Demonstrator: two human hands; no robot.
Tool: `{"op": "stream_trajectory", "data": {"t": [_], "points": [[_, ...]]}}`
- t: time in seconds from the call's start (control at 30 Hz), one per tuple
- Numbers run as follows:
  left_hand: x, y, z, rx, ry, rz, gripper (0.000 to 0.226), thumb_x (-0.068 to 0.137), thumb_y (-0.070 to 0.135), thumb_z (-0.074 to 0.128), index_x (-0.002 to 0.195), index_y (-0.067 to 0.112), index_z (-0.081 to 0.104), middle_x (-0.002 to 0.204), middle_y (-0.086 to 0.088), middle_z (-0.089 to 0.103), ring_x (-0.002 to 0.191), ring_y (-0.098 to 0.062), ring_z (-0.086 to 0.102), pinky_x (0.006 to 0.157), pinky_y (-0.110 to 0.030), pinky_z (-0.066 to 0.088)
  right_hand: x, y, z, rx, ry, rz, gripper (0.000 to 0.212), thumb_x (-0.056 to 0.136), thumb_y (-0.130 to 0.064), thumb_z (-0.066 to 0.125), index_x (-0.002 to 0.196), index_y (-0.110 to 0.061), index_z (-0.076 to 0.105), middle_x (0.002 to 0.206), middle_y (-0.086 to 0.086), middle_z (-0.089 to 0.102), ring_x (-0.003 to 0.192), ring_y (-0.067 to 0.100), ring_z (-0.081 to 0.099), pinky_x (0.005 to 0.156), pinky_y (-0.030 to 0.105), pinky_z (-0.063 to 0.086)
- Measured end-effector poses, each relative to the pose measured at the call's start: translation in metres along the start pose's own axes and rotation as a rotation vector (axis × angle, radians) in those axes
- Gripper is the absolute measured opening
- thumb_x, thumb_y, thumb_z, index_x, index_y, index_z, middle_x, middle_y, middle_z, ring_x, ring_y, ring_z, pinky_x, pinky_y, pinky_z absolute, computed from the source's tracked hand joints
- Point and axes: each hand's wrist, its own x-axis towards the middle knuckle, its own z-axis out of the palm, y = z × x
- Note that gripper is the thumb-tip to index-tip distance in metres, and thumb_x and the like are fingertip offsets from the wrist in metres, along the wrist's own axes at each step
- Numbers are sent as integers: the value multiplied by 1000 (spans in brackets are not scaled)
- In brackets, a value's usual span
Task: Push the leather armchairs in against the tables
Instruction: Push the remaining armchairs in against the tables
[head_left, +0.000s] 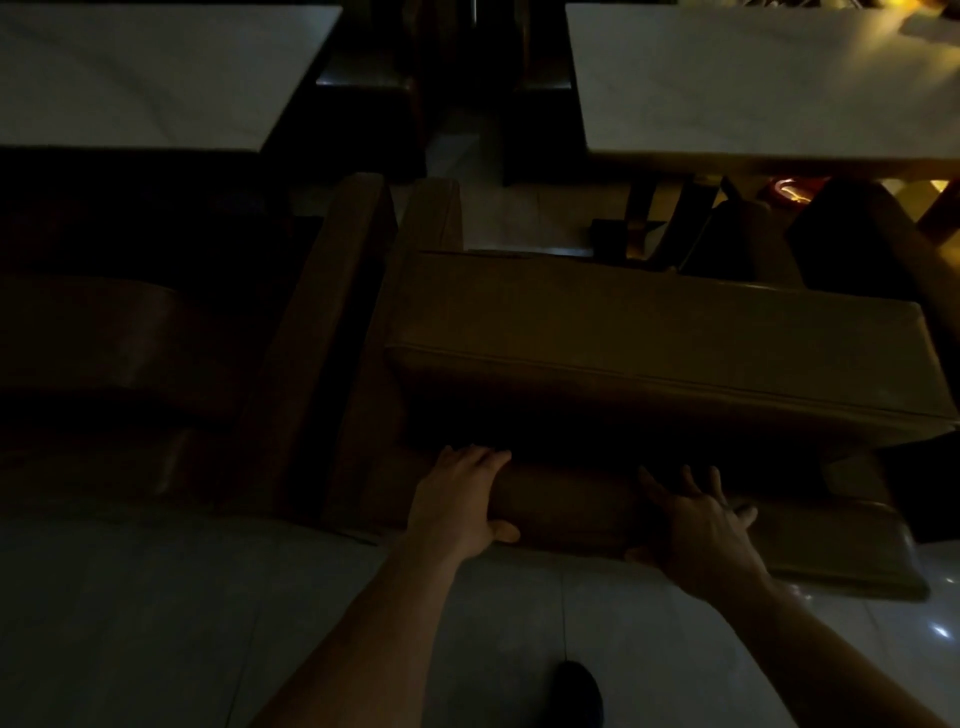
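Observation:
The room is dim. A brown leather armchair (649, 332) stands before me, its seat cushion facing a white table (737, 83) at the upper right, with a strip of floor between them. My left hand (460, 499) grips the top of the chair's backrest (571, 509), fingers over the front and thumb behind. My right hand (701, 525) lies on the same backrest farther right, fingers spread. A second brown armchair (171, 338) sits to the left, its front under a second white table (156, 73).
Pale tiled floor (156, 597) lies under me, and my dark shoe (579, 691) shows at the bottom. Dark chairs (363, 78) stand across the aisle between the two tables. A table leg (644, 208) and more dark seating (857, 234) sit under the right table.

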Motion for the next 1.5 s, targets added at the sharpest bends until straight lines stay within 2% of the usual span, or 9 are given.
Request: {"op": "stream_trajectory", "data": {"t": [0.5,0.63,0.87,1.07,1.23,1.3,1.4,1.5], "points": [[4,1,-2,16,-7,-27,96,69,53,80,148,37,28,153,10,31,142,-22,22,114,-40,25,3,-4,-5,0,-81,36,104,82,-60,67,155,-42,-4,166,11,-5,147,47,-18,110,79,8],[3,7,-5,42,-30,-51,96,70,49,80,149,35,27,153,9,30,142,-20,21,116,-39,19,3,-6,-7,1,-104,45,100,84,-60,65,155,-43,-4,165,11,-6,146,48,-17,109,79,8],[5,22,-11,88,-48,-119,93,66,45,83,144,36,32,145,9,37,134,-19,31,111,-37,28,4,-11,-14,6,-166,62,106,81,-64,65,154,-44,-9,165,11,-11,146,48,-18,109,79,10],[2,27,-8,149,-45,-129,95,72,43,76,150,31,24,156,3,27,146,-21,17,119,-37,3,4,-10,-13,-31,-155,58,107,81,-64,66,154,-42,-9,165,13,-10,146,49,-17,108,80,12],[-2,27,-1,187,-57,-126,99,78,45,71,155,31,10,163,6,11,149,-19,2,121,-38,-1,1,-10,-13,-26,-164,48,106,82,-63,64,155,-40,-10,165,15,-10,146,50,-18,109,79,10],[-4,27,1,185,-51,-117,99,80,46,70,155,30,7,163,6,8,149,-19,0,120,-38,3,-4,-9,-14,-41,-160,32,107,83,-65,62,155,-38,-12,164,15,-12,145,49,-19,109,79,8],[-10,30,-4,160,-66,-111,97,81,49,68,154,33,8,163,6,8,149,-20,1,117,-39,19,-11,-1,-19,-19,-161,9,108,83,-63,64,154,-38,-13,165,12,-13,148,44,-18,111,75,5],[-21,36,-15,133,-102,-94,92,82,54,66,153,36,11,162,4,10,148,-22,9,115,-40,27,-29,2,-35,40,-107,0,97,87,-52,66,156,-37,-1,166,8,-1,152,36,-6,117,67,11]]}}
